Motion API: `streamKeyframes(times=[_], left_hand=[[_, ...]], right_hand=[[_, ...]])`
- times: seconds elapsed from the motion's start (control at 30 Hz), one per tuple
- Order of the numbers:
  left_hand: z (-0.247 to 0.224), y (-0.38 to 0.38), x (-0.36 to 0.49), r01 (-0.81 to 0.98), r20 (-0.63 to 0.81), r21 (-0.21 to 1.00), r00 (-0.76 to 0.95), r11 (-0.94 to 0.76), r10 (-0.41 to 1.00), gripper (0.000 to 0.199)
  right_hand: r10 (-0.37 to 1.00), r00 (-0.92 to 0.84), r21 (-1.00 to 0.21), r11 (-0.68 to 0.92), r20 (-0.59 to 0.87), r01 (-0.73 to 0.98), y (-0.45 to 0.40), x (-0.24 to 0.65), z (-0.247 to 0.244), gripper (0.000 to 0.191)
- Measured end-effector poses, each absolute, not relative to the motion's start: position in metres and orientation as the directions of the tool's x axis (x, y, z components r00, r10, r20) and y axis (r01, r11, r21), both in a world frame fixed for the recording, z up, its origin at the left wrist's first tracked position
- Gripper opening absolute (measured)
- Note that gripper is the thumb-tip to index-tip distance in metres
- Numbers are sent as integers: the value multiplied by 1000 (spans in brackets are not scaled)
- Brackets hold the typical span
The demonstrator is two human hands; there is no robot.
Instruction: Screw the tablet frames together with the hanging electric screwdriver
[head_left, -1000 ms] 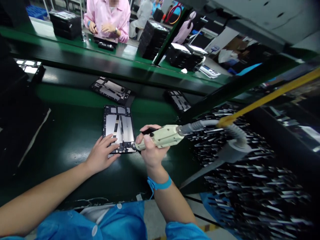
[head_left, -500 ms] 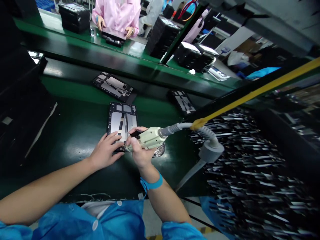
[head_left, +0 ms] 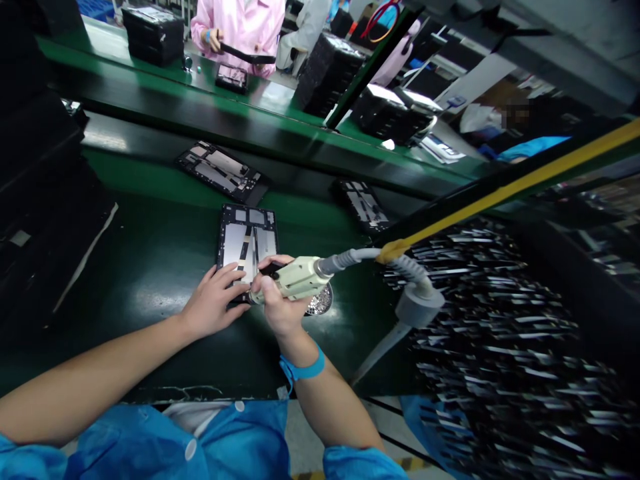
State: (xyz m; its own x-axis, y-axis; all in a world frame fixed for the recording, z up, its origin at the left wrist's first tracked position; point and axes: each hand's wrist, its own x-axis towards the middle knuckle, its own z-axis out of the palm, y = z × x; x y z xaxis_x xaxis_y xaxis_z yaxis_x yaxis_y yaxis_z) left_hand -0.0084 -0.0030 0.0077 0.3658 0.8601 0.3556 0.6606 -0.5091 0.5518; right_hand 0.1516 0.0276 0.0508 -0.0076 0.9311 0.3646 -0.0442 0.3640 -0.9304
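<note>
Cream screwdriver, blue wristband, dark green bench, pink coat.

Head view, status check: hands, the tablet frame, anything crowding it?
Left hand flat on tablet frame. Right hand grips electric screwdriver, tip at frame's near edge. Screw dish beside right hand.

Electronics assembly line in a factory. Long green counter carrying opened tablet chassis, with more of them laid out along the belt. Corded electric screwdriver hung from an overhead line. Stacks of black trays at the far counter, where a co-worker in a pink smock stands. Blue smock sleeves near the lens.
</note>
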Motion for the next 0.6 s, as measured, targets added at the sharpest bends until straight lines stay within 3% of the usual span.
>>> streamKeyframes(times=[0.23, 0.6], left_hand=[[9, -3, -8, 669, 341, 547, 372, -504, 863, 29], [5, -5, -8, 694, 297, 544, 366, -472, 882, 29]], right_hand=[[897, -27, -892, 435, 442, -122, 26, 149, 56, 29], [909, -94, -914, 404, 406, -45, 22, 149, 48, 24]])
